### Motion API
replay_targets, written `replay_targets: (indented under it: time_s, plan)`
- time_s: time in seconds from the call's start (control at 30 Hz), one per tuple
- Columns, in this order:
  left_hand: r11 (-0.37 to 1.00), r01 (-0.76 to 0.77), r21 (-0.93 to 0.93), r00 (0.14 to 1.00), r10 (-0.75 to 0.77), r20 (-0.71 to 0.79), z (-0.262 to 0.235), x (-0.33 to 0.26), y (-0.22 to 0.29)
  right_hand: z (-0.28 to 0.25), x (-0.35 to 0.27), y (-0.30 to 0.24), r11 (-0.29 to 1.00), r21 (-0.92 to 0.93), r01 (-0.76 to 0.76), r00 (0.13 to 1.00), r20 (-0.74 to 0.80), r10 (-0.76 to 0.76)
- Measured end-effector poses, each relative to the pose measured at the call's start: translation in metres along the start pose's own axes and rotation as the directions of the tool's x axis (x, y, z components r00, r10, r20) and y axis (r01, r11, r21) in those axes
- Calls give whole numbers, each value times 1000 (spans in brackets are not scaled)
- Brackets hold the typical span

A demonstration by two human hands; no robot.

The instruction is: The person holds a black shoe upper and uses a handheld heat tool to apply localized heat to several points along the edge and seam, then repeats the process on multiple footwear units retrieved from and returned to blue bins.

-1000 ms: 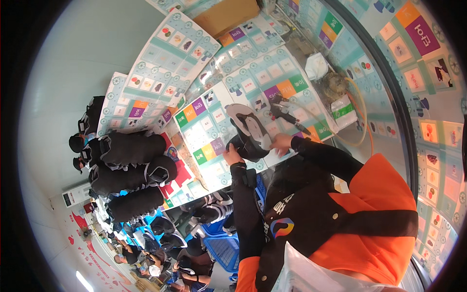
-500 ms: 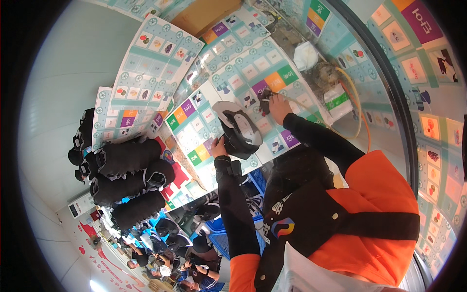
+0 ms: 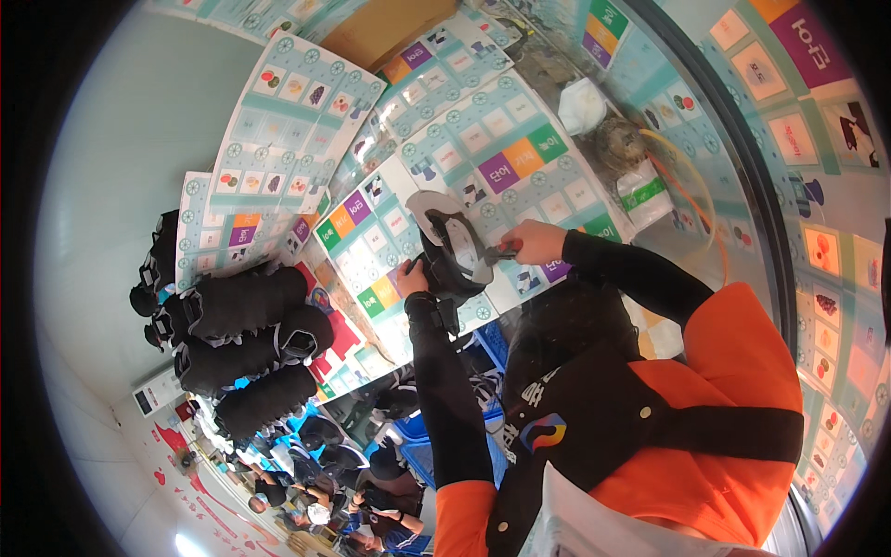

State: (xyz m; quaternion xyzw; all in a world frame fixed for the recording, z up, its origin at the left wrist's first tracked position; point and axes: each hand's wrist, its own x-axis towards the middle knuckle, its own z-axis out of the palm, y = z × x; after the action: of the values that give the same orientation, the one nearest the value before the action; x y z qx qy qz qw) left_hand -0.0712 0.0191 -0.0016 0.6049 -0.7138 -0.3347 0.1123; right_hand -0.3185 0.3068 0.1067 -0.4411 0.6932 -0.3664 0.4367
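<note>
Left hand pinches a black-and-grey cap; right hand grips a small dark tool.
The cap sits tilted between the hands at a sheet-covered table, its left side caught in nearly closed fingers, apparently to steady it. The right fist wraps the tool, aiming its tip at the opposite edge; contact is unclear. Stacked caps lie left of both hands.
</note>
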Motion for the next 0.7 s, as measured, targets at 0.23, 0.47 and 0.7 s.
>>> replay_targets:
  time_s: [0.23, 0.47, 0.7]
  plan:
    - [995, 77, -63, 994, -72, 81, 5, -1, 5, -18, -3, -18, 986, -164, -11, 984, -175, -18]
    - [991, 91, -101, 991, -80, 108, 0, 2, 6, -12, -2, -12, 993, -121, -11, 993, -118, -4]
    - [995, 74, -63, 995, -70, 75, -11, 7, -10, -11, 1, -23, 967, -254, 4, 997, 81, 17]
